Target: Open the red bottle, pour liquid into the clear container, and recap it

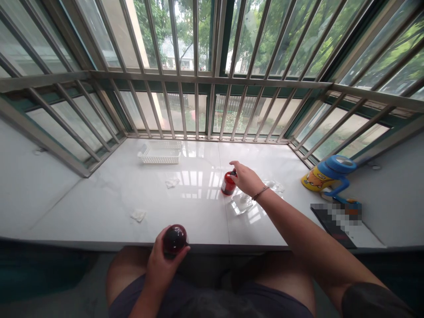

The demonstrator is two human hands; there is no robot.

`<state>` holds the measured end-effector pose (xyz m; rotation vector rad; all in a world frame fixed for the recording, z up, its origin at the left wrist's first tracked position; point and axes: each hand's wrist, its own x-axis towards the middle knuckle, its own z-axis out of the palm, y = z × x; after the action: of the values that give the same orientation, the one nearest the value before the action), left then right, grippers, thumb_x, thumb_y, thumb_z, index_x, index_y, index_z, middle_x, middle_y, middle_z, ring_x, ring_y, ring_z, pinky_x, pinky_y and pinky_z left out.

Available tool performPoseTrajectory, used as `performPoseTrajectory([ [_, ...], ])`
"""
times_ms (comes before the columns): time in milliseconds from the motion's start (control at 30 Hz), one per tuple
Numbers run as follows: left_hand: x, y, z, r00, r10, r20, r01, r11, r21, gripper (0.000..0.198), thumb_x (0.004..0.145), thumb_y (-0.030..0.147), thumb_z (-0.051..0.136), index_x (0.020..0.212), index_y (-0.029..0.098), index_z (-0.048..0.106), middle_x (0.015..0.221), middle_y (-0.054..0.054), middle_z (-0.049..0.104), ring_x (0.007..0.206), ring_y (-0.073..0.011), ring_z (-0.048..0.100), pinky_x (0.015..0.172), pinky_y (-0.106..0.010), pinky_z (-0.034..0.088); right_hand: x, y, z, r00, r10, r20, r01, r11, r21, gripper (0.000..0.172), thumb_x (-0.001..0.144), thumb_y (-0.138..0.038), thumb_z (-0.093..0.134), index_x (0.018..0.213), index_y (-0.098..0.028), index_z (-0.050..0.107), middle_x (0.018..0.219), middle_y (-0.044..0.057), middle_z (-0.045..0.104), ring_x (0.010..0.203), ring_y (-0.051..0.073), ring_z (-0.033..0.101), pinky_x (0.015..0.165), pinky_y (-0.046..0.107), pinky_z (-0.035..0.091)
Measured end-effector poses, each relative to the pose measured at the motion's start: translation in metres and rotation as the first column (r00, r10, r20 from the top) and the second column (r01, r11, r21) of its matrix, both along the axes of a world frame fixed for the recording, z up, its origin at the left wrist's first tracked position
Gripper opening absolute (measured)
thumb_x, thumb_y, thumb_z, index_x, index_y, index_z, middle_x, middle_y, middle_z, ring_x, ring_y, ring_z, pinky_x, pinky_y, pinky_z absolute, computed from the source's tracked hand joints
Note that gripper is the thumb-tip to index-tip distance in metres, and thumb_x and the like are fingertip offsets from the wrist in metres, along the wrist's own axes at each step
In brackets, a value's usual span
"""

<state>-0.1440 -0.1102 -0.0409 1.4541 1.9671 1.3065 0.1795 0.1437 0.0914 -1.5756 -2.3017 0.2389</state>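
Observation:
My left hand [163, 264] is closed around a round dark red bottle [174, 239], held over my lap at the near edge of the white sill [99, 203]. My right hand [245, 177] reaches out over the sill, fingers pinched on the top of a small red bottle [228, 184] that stands upright on the glossy tile. A clear plastic piece [241, 204] lies just beneath my right wrist, which wears a thin bracelet.
A white slotted basket [160, 153] sits at the back of the sill. Crumpled white tissues [138, 215] [172, 182] lie left of centre. A yellow and blue cartoon mug [327, 175] and a dark flat book [331, 223] are at the right. Metal window bars [212, 81] close the far side.

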Motion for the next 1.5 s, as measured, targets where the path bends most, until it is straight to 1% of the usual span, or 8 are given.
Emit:
performPoseTrajectory([
  [400,0.001,0.0,-0.004,1.0,0.0,0.024,-0.001,1.0,0.031,0.078,0.08,0.062,0.087,0.143,0.024,0.06,0.137,-0.013,0.071,0.124,-0.0347,0.071,0.111,-0.049,0.059,0.014,0.063,-0.01,0.996,-0.065,0.061,0.059,0.994,0.089,0.043,0.101,-0.009,0.051,0.144,-0.014,0.054,0.12,0.017,0.067,0.113,0.031,0.064,0.096,0.039,0.053],
  [633,0.002,0.003,-0.006,0.999,0.0,0.038,-0.002,0.999,0.045,0.078,0.079,0.063,0.087,0.142,0.024,0.061,0.137,-0.012,0.071,0.124,-0.0347,0.071,0.111,-0.051,0.059,0.02,0.091,-0.012,0.988,-0.123,0.093,0.11,0.984,0.141,0.041,0.104,-0.018,0.051,0.145,-0.014,0.053,0.131,0.018,0.063,0.124,0.031,0.058,0.107,0.04,0.05],
  [733,0.003,0.005,-0.007,0.999,-0.003,0.045,0.001,0.999,0.045,0.078,0.08,0.062,0.087,0.142,0.024,0.061,0.137,-0.012,0.07,0.124,-0.0342,0.071,0.111,-0.051,0.058,0.034,0.085,-0.004,0.979,-0.145,0.142,0.125,0.983,0.138,0.043,0.106,-0.029,0.055,0.146,-0.016,0.053,0.139,0.019,0.059,0.13,0.032,0.056,0.11,0.041,0.048],
  [900,0.006,0.011,-0.007,0.999,-0.002,0.036,0.0,0.998,0.061,0.077,0.08,0.064,0.086,0.141,0.024,0.061,0.135,-0.012,0.07,0.123,-0.0342,0.071,0.11,-0.051,0.059,0.086,0.053,0.005,0.916,-0.238,0.322,0.235,0.971,0.047,0.041,0.104,-0.042,0.063,0.134,-0.014,0.063,0.13,0.023,0.061,0.116,0.037,0.063,0.101,0.046,0.049],
  [1033,0.01,0.021,-0.006,1.0,-0.003,0.025,0.001,0.997,0.077,0.079,0.08,0.067,0.085,0.141,0.024,0.061,0.134,-0.013,0.07,0.121,-0.0348,0.072,0.109,-0.053,0.059,0.125,0.023,-0.001,0.841,-0.324,0.434,0.369,0.929,-0.021,0.054,0.102,-0.051,0.066,0.137,-0.01,0.06,0.127,0.026,0.061,0.11,0.038,0.067,0.093,0.045,0.05],
  [1100,0.013,0.027,-0.006,1.0,-0.012,0.028,0.009,0.997,0.078,0.08,0.079,0.069,0.085,0.141,0.023,0.06,0.134,-0.013,0.07,0.12,-0.0349,0.072,0.108,-0.053,0.06,0.137,0.013,-0.009,0.824,-0.328,0.463,0.4,0.914,-0.064,0.054,0.102,-0.049,0.067,0.138,-0.01,0.058,0.122,0.024,0.065,0.107,0.035,0.069,0.091,0.042,0.05],
  [1267,0.025,0.046,-0.004,0.999,-0.035,0.013,0.035,0.999,0.036,0.085,0.081,0.071,0.081,0.145,0.021,0.056,0.139,-0.018,0.067,0.127,-0.039,0.069,0.112,-0.059,0.056,0.145,0.011,-0.024,0.831,-0.301,0.468,0.399,0.909,-0.123,0.031,0.102,-0.023,0.064,0.131,-0.011,0.063,0.113,0.019,0.073,0.108,0.03,0.07,0.09,0.035,0.047],
  [1500,0.041,0.063,-0.007,0.999,0.006,-0.051,-0.003,0.997,0.072,0.09,0.086,0.075,0.074,0.149,0.016,0.049,0.144,-0.025,0.063,0.136,-0.0422,0.064,0.114,-0.063,0.054,0.124,0.032,-0.021,0.866,-0.341,0.365,0.391,0.918,-0.07,0.027,0.105,-0.021,0.056,0.13,-0.013,0.064,0.122,0.019,0.07,0.108,0.029,0.071,0.089,0.034,0.048],
])
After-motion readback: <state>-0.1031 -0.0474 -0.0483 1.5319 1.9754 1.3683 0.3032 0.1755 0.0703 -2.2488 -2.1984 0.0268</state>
